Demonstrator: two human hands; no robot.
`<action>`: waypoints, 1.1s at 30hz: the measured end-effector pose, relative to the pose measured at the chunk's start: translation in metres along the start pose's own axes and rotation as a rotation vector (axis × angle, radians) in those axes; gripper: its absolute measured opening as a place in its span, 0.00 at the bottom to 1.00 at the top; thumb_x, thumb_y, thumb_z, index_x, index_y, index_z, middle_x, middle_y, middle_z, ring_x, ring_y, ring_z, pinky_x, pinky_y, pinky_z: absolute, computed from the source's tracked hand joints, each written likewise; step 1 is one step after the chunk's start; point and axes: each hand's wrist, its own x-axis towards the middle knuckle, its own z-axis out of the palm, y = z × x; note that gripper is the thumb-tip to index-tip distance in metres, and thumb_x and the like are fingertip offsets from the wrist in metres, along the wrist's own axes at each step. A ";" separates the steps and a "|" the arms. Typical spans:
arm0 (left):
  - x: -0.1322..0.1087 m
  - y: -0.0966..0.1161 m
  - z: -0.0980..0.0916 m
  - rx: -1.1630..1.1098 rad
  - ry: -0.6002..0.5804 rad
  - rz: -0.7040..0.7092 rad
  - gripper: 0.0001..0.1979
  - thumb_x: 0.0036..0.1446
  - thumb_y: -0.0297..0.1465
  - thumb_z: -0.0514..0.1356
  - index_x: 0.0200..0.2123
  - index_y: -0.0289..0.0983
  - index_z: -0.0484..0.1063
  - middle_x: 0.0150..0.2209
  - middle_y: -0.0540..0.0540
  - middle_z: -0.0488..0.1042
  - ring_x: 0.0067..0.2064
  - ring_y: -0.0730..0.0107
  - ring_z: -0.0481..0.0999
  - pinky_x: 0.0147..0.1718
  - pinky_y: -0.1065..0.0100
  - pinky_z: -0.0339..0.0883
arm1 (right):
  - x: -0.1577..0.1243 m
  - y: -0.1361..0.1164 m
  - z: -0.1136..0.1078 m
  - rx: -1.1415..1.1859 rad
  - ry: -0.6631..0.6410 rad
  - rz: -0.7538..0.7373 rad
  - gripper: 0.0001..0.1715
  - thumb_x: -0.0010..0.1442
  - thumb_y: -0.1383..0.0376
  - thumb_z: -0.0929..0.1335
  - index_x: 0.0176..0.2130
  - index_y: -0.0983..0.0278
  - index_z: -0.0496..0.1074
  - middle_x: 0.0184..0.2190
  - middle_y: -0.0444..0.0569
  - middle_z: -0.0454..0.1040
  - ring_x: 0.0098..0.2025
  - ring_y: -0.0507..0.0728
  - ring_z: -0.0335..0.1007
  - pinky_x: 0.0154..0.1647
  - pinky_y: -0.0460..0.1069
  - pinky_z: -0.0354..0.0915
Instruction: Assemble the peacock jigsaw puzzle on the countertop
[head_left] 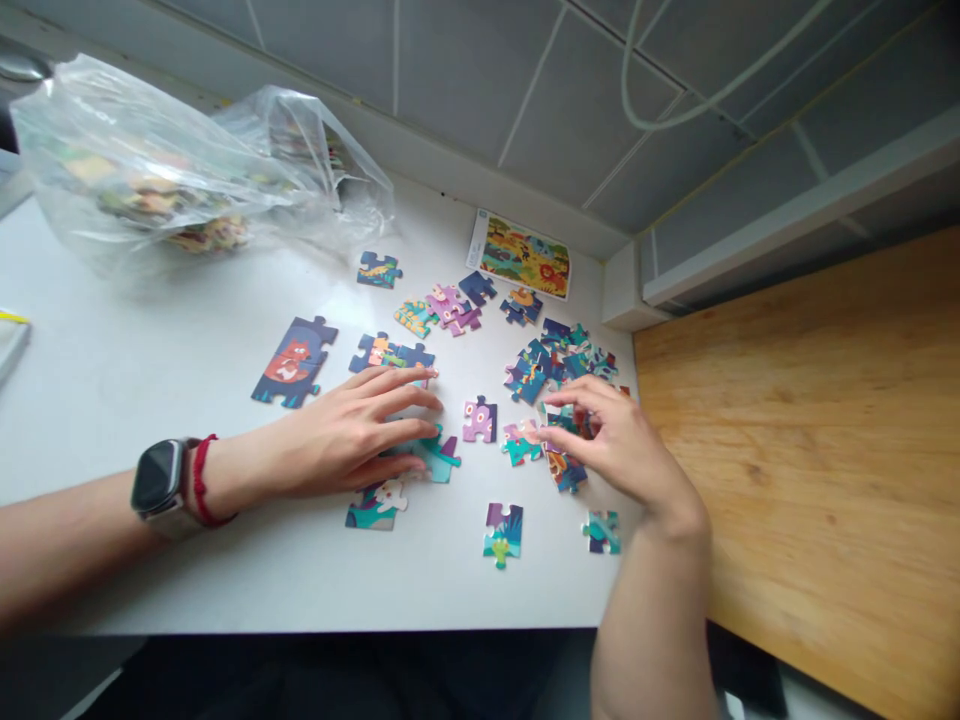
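Though loose, purple pc (pixel 480 421) btwn hands (pixel 358 428) (pixel 621 440).

On a white counter (pixel 285 570)
Dotted with bright puzzle pieces (pixel 478 421), partly in piles, with a see-through bag (pixel 202 185) and a picture card (pixel 525 255) at the back.

blue-green jigsaw pieces (pixel 527 373) lie heaped at right; a red-bear jigsaw section (pixel 291 362) lies flat, leftmost; a purple jigsaw piece (pixel 479 422) lies between

Soft, moderate light covers the white worktop (pixel 300 590) — darkness lies below its front edge. The plastic bag (pixel 195 170) shows pale glare and smearing; puzzle pieces (pixel 480 419) read fairly clearly — the frame's edges look stretched.
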 end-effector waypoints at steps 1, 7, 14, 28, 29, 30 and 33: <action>0.000 0.000 0.000 0.005 -0.005 0.004 0.13 0.71 0.36 0.62 0.56 0.44 0.75 0.61 0.43 0.76 0.73 0.49 0.63 0.72 0.48 0.59 | -0.004 -0.001 -0.001 -0.042 -0.093 -0.004 0.17 0.61 0.60 0.78 0.50 0.56 0.79 0.49 0.49 0.77 0.49 0.61 0.76 0.51 0.56 0.71; 0.004 0.000 -0.002 -0.002 -0.039 -0.003 0.12 0.71 0.38 0.63 0.54 0.43 0.76 0.61 0.43 0.76 0.72 0.49 0.64 0.68 0.49 0.64 | -0.008 -0.011 0.012 -0.184 -0.190 0.031 0.18 0.57 0.66 0.79 0.45 0.58 0.74 0.49 0.48 0.73 0.50 0.61 0.74 0.51 0.54 0.69; 0.006 0.002 -0.006 0.015 -0.034 -0.037 0.11 0.71 0.35 0.62 0.54 0.42 0.76 0.59 0.42 0.78 0.71 0.48 0.66 0.67 0.46 0.65 | -0.002 -0.015 0.009 0.023 -0.128 -0.017 0.11 0.62 0.67 0.75 0.34 0.60 0.69 0.33 0.43 0.75 0.35 0.55 0.72 0.37 0.50 0.63; 0.007 -0.002 -0.017 -0.105 0.076 -0.033 0.14 0.70 0.31 0.62 0.57 0.39 0.73 0.55 0.40 0.79 0.66 0.52 0.70 0.64 0.49 0.69 | 0.007 -0.048 0.063 0.739 -0.152 0.090 0.12 0.66 0.57 0.75 0.46 0.60 0.81 0.34 0.46 0.84 0.30 0.54 0.80 0.30 0.48 0.75; 0.007 -0.001 -0.017 -0.108 0.056 -0.015 0.15 0.70 0.32 0.62 0.58 0.39 0.72 0.55 0.40 0.79 0.67 0.51 0.69 0.64 0.49 0.69 | 0.007 -0.048 0.065 0.772 -0.144 0.111 0.13 0.65 0.57 0.76 0.46 0.60 0.81 0.34 0.47 0.84 0.31 0.55 0.81 0.30 0.48 0.76; 0.006 0.001 -0.017 -0.109 0.038 -0.006 0.16 0.70 0.33 0.61 0.59 0.39 0.71 0.56 0.39 0.78 0.67 0.50 0.69 0.64 0.49 0.69 | 0.008 -0.047 0.065 0.795 -0.129 0.122 0.13 0.64 0.57 0.76 0.45 0.61 0.81 0.34 0.47 0.84 0.30 0.54 0.81 0.30 0.48 0.77; 0.004 0.003 -0.015 -0.097 0.005 -0.018 0.18 0.71 0.30 0.59 0.62 0.38 0.69 0.57 0.38 0.78 0.68 0.49 0.68 0.64 0.48 0.68 | 0.009 -0.042 0.065 0.804 -0.058 0.120 0.10 0.62 0.58 0.77 0.42 0.61 0.81 0.33 0.46 0.83 0.27 0.52 0.77 0.28 0.47 0.75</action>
